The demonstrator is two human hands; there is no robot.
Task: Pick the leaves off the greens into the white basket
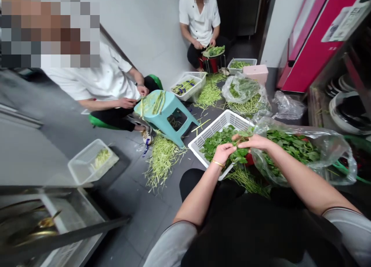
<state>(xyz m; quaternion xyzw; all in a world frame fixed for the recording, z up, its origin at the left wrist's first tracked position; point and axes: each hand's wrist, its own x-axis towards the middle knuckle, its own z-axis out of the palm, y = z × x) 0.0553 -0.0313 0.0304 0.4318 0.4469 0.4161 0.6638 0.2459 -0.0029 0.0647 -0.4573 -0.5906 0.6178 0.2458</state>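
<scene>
My left hand (pixel 223 153) is closed, its fingers pinched on a leafy green sprig over the white perforated basket (pixel 199 136). Close beside it, my right hand (pixel 251 141) is also closed on greens, with its fingertips near those of my left hand. Loose green leaves (pixel 217 140) lie in the basket below both hands. To the right, a clear plastic bag (pixel 333 143) holds many more leafy greens (pixel 292 147) under my right forearm. Thin green stems (pixel 247 181) are piled on the floor between the basket and my lap.
At left, a seated person (pixel 101 75) works at a turquoise stool (pixel 174 114); another person (pixel 199 21) sits at the back. Stalk peelings (pixel 162 159), a translucent bin (pixel 92 162) and a vegetable crate (pixel 193 89) are on the floor. A pink cabinet (pixel 310 46) stands at right.
</scene>
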